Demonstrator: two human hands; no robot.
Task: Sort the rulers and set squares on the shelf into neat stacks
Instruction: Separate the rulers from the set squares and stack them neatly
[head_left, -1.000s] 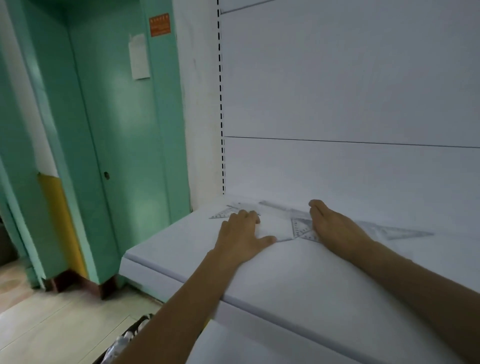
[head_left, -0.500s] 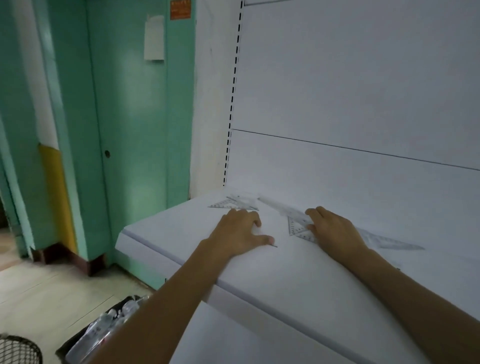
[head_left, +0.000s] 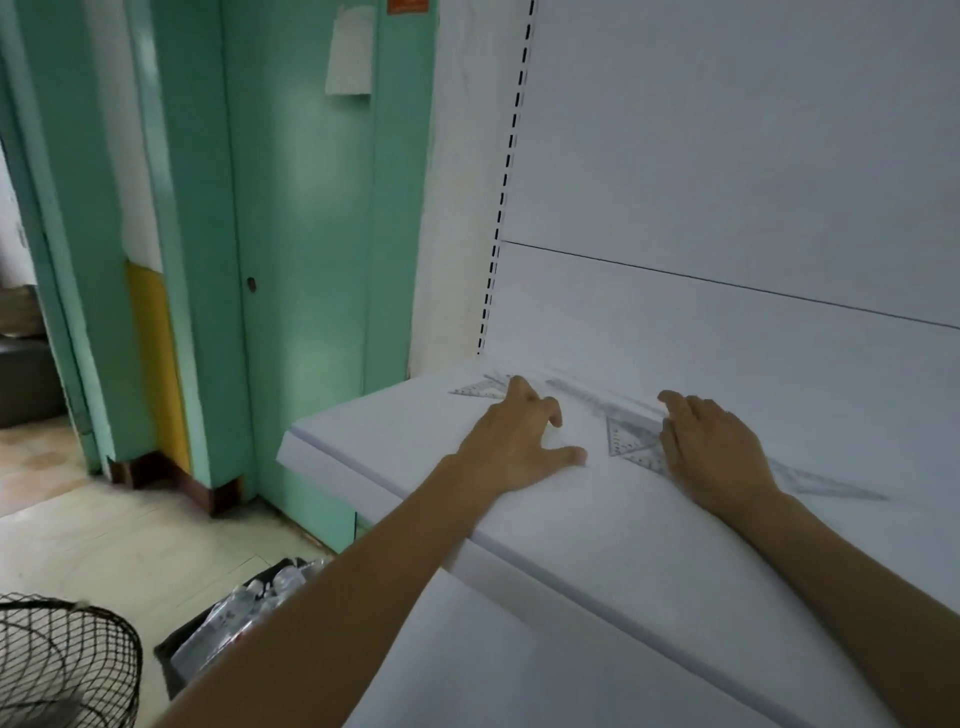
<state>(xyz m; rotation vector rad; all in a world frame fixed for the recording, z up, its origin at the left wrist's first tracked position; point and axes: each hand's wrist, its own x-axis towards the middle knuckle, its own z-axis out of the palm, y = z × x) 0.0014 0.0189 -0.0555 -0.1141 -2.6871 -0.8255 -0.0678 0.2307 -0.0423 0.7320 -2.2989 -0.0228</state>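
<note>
The rulers and set squares are clear plastic with fine grey scale marks, so against the white shelf (head_left: 410, 434) they show mostly as faint grey outlines. One small set square (head_left: 479, 389) lies flat near the shelf's back left corner. A long straight ruler (head_left: 597, 399) runs along the back edge, slanting a little toward the front as it goes right. In the middle of the shelf, overlapping triangular set squares (head_left: 629, 440) lie flat, their printed scales the darkest marks there. A longer, thin set square (head_left: 831, 487) points toward the right end of the shelf.

My left hand (head_left: 517, 441) rests palm down on the shelf, with its fingers loosely bent and its thumb spread out to the right. I see nothing gripped in it; whether a clear piece lies under it I cannot tell. Its fingertips reach just beside the corner set square, touching or nearly so, and the near end of the ruler is just past its knuckles.

My right hand (head_left: 714, 452) also lies palm down, fingers relaxed and only slightly bent, not closed round anything. Its fingers rest on the right edge of the overlapping set squares, which lie between my two hands. The long thin set square sticks out from behind my right wrist.
</note>
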